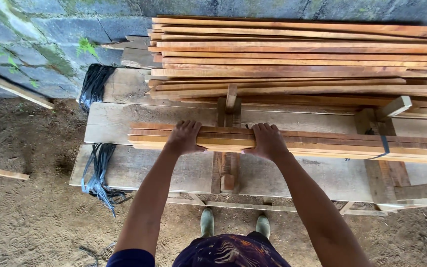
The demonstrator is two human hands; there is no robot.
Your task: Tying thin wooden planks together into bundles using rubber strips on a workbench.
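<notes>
Wood slats: a low bundle of thin reddish-tan wood slats (322, 143) lies lengthwise across the workbench (139, 170), running from near the bench's left end out past the right edge of view.
Left hand: the left hand (185, 137) lies palm down on top of the bundle near its left end, fingers spread a little and curled over the far edge, pressing on the slats rather than closed round them.
Right hand: the right hand (268, 141) rests the same way just to the right, fingers bent over the far edge of the bundle, thumb side toward the left hand; the two hands are apart, with a short stretch of slat showing between them.
Strap: a dark strap (385, 145) wraps the bundle well to the right of both hands.
Jig: a wooden upright jig (229, 111) stands under and behind the bundle between the hands; a second wooden frame (389, 168) sits at the strap.
Stack: a larger stack of loose slats (297, 54) lies behind, against the stone wall (35, 44).
Black strapping: loose coils of black strapping (97, 168) hang off the bench's left end.
Ground: sandy dirt ground (35, 217) below, with the person's green boots (235, 223) under the bench edge.
</notes>
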